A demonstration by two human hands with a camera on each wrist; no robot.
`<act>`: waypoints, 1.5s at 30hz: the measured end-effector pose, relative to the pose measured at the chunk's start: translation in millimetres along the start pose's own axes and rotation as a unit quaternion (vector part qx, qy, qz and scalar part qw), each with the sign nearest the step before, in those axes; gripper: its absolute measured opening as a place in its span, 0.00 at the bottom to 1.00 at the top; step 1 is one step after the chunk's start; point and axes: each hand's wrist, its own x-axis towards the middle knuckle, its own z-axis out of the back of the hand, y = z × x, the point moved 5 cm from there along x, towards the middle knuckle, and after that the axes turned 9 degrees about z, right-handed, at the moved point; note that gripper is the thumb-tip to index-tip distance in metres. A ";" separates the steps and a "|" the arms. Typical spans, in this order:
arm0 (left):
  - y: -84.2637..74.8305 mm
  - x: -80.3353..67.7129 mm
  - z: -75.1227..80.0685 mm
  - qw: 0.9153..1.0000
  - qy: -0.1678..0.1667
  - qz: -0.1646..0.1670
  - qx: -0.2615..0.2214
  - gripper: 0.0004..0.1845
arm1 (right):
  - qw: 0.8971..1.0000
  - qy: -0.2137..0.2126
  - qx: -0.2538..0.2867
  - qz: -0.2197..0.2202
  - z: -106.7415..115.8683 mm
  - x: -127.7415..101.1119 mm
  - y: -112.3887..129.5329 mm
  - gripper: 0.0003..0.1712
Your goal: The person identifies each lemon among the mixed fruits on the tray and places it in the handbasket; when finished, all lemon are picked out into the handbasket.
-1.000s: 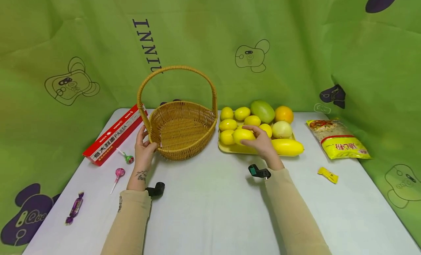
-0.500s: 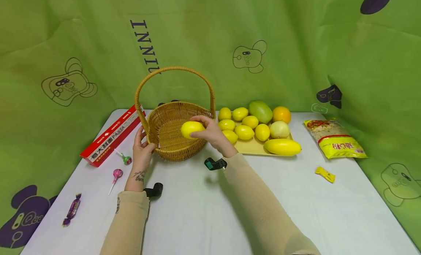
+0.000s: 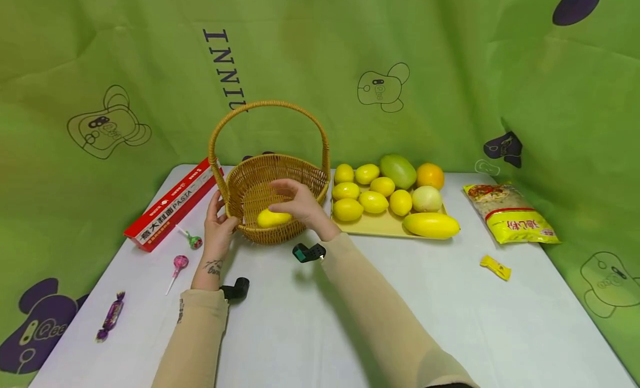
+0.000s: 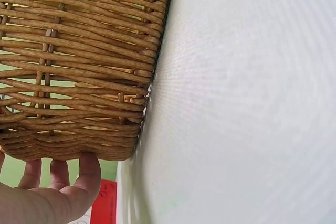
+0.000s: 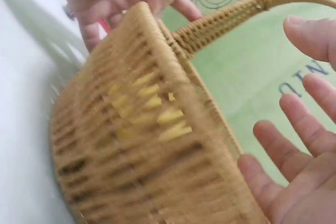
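Note:
A yellow lemon point(image 3: 272, 217) lies low inside the wicker basket point(image 3: 267, 236), near its front rim; in the right wrist view slivers of yellow show through the weave. Over the basket's right side is my right hand point(image 3: 304, 205), fingers spread and holding nothing, as the right wrist view shows. My left hand point(image 3: 218, 235) grips the basket at its left end, by the foot of the arched handle. In the left wrist view, the curled fingers point(image 4: 89, 174) reach the end of the woven wall.
A yellow tray point(image 3: 385, 227) right of the basket bears several lemons, a green mango point(image 3: 398, 172), an orange point(image 3: 430, 177) and other fruit. Farther right are a pasta bag point(image 3: 515, 215) and a yellow candy point(image 3: 495, 267). A red pasta box point(image 3: 175, 204), lollipops point(image 3: 180, 262) and a purple candy point(image 3: 111, 317) lie left.
My right hand has carried the lemon left from the tray into the basket and let it go. My left hand has kept its grip on the basket.

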 end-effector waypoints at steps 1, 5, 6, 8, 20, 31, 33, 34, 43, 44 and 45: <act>0.1 0.1 0.3 1.000 0.000 0.000 0.000 0.43 | 1.000 -0.006 0.004 0.007 3.7 -2.0 1.0 0.31; 0.9 0.8 1.0 1.000 -0.001 0.002 0.000 0.42 | 0.998 -0.030 0.045 0.037 25.4 -15.5 7.8 0.28; 1.2 1.1 1.2 1.000 -0.001 0.001 -0.001 0.42 | 0.997 -0.035 0.055 0.046 32.7 -19.9 9.6 0.28; 1.5 0.9 1.1 1.000 -0.001 0.002 -0.005 0.42 | 0.995 -0.046 0.068 0.064 50.0 -29.4 11.4 0.27; 3.0 2.1 2.2 1.000 0.000 0.010 -0.012 0.43 | 0.997 -0.079 -0.002 0.021 140.8 -67.5 -32.6 0.27; 2.3 1.8 -0.1 1.000 0.003 0.011 -0.015 0.43 | 0.990 -0.047 -0.126 -0.037 139.5 -66.3 -49.3 0.29; 1.8 1.6 -0.3 1.000 0.003 0.011 -0.014 0.43 | 0.985 -0.037 -0.161 -0.046 137.1 -66.2 -52.6 0.29; 1.7 1.5 -0.3 1.000 0.002 0.012 -0.014 0.43 | 0.983 -0.033 -0.173 -0.052 135.7 -66.7 -54.3 0.29; 2.2 1.5 -0.3 1.000 0.001 0.006 -0.016 0.42 | 0.979 -0.040 -0.178 -0.087 130.7 -72.2 -66.6 0.34; 2.7 1.8 -0.2 1.000 0.001 0.006 -0.017 0.42 | 0.981 -0.046 -0.168 -0.086 131.5 -72.8 -67.5 0.34; 3.0 1.9 -0.3 1.000 0.002 0.006 -0.017 0.42 | 0.982 -0.052 -0.158 -0.085 132.8 -73.9 -67.7 0.33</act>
